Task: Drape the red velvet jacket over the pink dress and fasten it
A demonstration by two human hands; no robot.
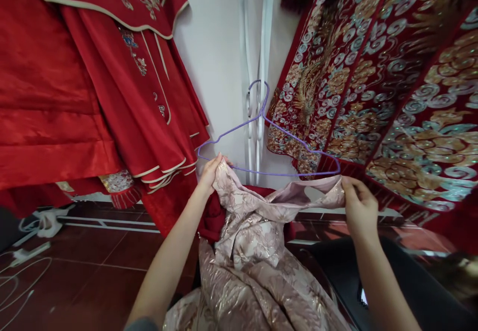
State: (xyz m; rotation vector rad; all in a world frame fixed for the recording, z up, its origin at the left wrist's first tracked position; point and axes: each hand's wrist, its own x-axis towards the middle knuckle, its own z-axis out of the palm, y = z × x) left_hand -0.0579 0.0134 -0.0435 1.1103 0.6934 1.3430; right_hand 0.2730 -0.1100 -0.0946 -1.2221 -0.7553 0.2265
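A pale pink brocade dress [257, 241] with a metallic floral pattern is stretched between my two hands. My left hand [215, 169] pinches one shoulder of it, close to the lower left bar of a purple hanger [286, 132]. My right hand [360, 199] grips the other shoulder, pulled out to the right just below the hanger's right corner. The hanger's hook is up by a white vertical pole. The dress's skirt spreads down towards me. Dark red cloth [213, 219] shows behind the bodice.
Red garments [123, 82] with cream piping hang at the left. Heavily embroidered dark red robes [366, 82] hang at the right. White poles [243, 47] stand against the wall. White cables [26, 276] lie on the tiled floor, and a black chair-like surface [403, 276] is at lower right.
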